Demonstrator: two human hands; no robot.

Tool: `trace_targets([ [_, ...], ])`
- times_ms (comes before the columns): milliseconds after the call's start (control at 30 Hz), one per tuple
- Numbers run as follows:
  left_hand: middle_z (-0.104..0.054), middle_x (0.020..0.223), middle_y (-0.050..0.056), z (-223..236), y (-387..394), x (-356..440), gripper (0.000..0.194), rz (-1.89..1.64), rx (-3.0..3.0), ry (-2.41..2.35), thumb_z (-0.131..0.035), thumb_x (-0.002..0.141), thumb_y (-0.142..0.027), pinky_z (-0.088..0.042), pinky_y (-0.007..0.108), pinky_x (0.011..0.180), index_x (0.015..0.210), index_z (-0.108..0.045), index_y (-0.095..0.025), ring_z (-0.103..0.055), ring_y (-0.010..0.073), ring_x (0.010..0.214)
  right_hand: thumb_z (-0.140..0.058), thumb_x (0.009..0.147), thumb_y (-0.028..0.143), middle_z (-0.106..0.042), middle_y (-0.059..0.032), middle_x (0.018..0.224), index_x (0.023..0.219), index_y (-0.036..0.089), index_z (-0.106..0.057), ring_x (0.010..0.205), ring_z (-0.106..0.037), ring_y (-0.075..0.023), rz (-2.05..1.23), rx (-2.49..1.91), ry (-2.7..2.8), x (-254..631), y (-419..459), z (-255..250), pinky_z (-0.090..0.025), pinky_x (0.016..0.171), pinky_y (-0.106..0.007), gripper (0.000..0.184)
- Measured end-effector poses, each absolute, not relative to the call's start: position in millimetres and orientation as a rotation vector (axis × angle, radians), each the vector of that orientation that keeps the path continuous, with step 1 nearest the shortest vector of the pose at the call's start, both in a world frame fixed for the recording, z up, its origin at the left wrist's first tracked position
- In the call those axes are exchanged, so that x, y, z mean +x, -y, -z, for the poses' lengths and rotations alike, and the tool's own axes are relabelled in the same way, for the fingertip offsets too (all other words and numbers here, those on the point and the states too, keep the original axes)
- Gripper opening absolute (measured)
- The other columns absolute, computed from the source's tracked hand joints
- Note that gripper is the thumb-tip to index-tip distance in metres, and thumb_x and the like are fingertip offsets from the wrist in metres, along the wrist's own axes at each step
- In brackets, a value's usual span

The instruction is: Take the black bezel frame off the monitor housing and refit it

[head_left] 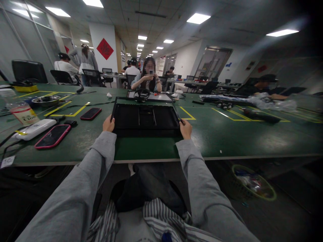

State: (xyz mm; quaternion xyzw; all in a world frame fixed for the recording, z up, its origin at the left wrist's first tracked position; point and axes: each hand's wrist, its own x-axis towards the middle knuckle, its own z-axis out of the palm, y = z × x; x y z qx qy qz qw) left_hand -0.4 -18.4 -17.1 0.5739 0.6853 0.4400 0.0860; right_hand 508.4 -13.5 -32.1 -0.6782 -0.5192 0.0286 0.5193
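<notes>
Both of my hands grip a wide black rectangular tray-like frame (126, 116) at its two short sides, over the green table. My left hand (108, 124) is closed round its left edge, and my right hand (186, 128) round its right edge. Two thin metal rods (154, 117) run front to back across its middle. The frame's near edge is low, close to the tabletop; I cannot tell whether it rests there. Just beyond it lies a flat dark-rimmed panel (164, 97) with a bundle of black cable (141, 95) at its edge.
On the left are two red-cased phones (52, 136), a white power bank (37, 129), a bottle (22, 112) and a metal bowl (46, 101). Plastic-wrapped parts (264, 101) lie at right. A person (148, 79) sits opposite. A basket (253, 183) stands below the table (222, 143).
</notes>
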Motion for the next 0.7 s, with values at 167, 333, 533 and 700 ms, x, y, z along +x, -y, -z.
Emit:
trace_targets([
  [167,-0.056,0.155,0.013,15,19,1,0.055,-1.25,1.796,-2.143,-0.045,0.101,-0.027,-0.04,0.043,0.121,0.155,-0.051,-0.018,-0.051,0.0283,0.144,-0.057,0.091,0.029,-0.077,-0.015,0.122,0.131,0.018,-0.072,0.115,-0.072,-0.0294,-0.037,-1.601,1.233,507,16,30,-0.05,0.108,-0.048,0.044],
  [333,-0.054,0.156,0.015,19,18,1,0.053,-1.089,1.757,-2.178,-0.043,0.102,-0.03,-0.041,0.048,0.118,0.152,-0.054,-0.018,-0.051,0.0313,0.143,-0.059,0.089,0.028,-0.078,-0.0145,0.121,0.127,0.018,-0.074,0.114,-0.071,-0.0296,-0.078,-1.647,1.254,509,14,35,-0.051,0.107,-0.047,0.042],
  [533,-0.062,0.148,0.016,23,15,-2,0.056,-1.014,1.718,-2.19,-0.042,0.103,-0.033,-0.046,0.046,0.114,0.156,-0.048,-0.015,-0.059,0.031,0.137,-0.062,0.088,0.031,-0.078,-0.0154,0.118,0.128,0.018,-0.074,0.113,-0.072,-0.0312,-0.123,-1.677,1.241,513,9,41,-0.051,0.106,-0.05,0.044],
  [700,-0.067,0.141,0.018,25,13,-4,0.053,-1.045,1.777,-2.212,-0.045,0.102,-0.032,-0.051,0.046,0.108,0.152,-0.054,-0.014,-0.064,0.0333,0.131,-0.063,0.086,0.031,-0.079,-0.0153,0.113,0.124,0.017,-0.074,0.108,-0.073,-0.0308,-0.122,-1.641,1.245,516,6,43,-0.052,0.104,-0.05,0.043],
])
